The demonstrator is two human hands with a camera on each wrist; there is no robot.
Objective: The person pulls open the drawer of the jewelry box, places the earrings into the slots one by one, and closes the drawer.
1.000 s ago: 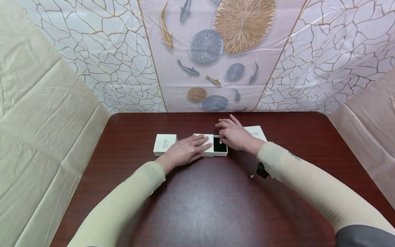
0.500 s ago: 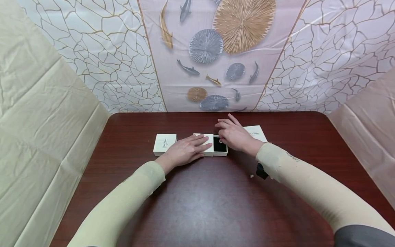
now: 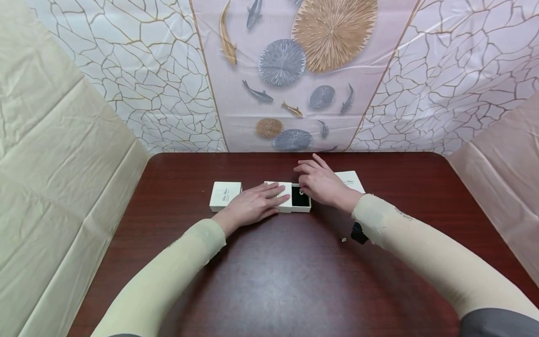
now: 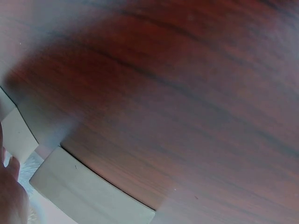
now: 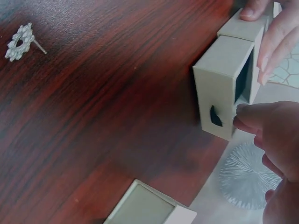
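A white slide-out jewelry box (image 3: 281, 197) stands in the middle of the table, its drawer (image 3: 308, 209) drawn out rightward and showing a black lining. My left hand (image 3: 253, 204) holds the box's sleeve, fingers across the top and thumb against the near side. Over the drawer, my right hand (image 3: 323, 186) pinches a small earring (image 3: 301, 192) between thumb and forefinger; most of it is hidden in the right wrist view. Another earring (image 5: 21, 43), a ring-shaped stud with a straight post, lies on the table nearer me, below the right wrist.
A similar white box (image 3: 225, 195) sits to the left. Another white box (image 3: 351, 180) lies behind my right hand, partly covered by it. The dark red wooden table (image 3: 269, 271) ends at a patterned cloth wall (image 3: 168, 84) behind.
Both hands stay at the middle box, with only a slight shift of the right hand. The head view has tilted very slightly.
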